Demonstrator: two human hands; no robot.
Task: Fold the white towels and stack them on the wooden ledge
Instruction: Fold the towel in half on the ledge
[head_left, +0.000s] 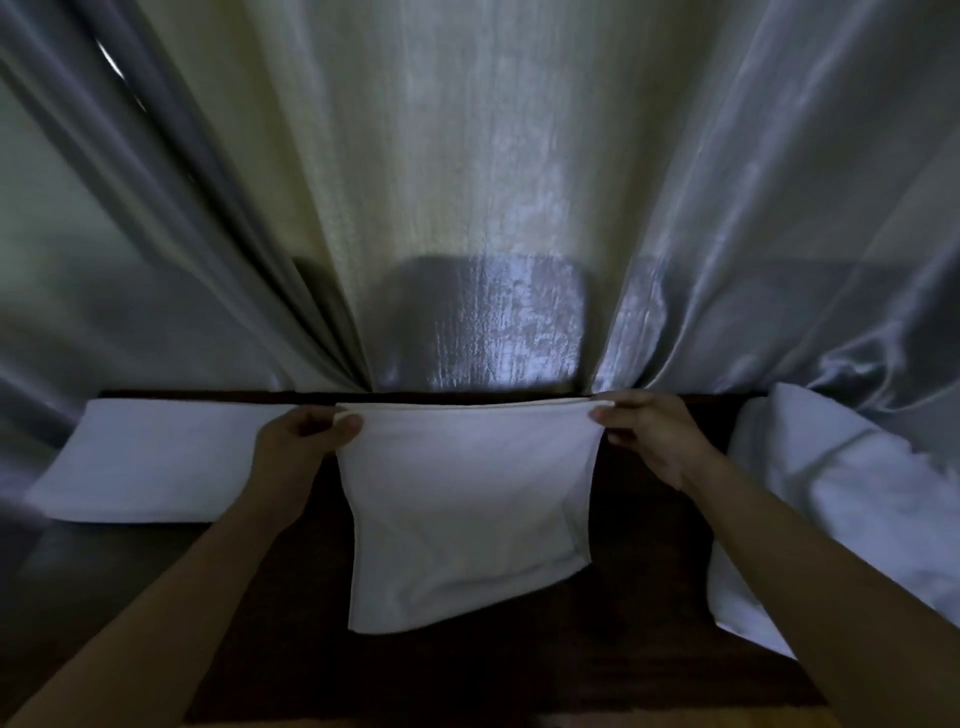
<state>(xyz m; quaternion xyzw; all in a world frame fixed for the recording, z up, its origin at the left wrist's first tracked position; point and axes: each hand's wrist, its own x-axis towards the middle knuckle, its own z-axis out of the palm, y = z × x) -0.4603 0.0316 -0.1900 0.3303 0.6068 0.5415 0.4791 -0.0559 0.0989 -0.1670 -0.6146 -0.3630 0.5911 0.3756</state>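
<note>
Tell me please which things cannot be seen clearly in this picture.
Head view only:
- Wooden ledge: its far edge lies under the curtain; dim light hides its grain.
- Held towel: layer count unclear; both hands cover its top corners.
- Towel heap: cut off by the right edge.
- Folded towel: number of towels unclear, too blurred.

Three white towels on one dark wooden ledge (649, 597): one folded towel (150, 460) at left, one half-folded towel (467, 509) at centre, one unfolded heap (852, 499) at right. Two bare hands, left (296, 447) and right (649, 434). One silvery curtain (467, 182) behind.
</note>
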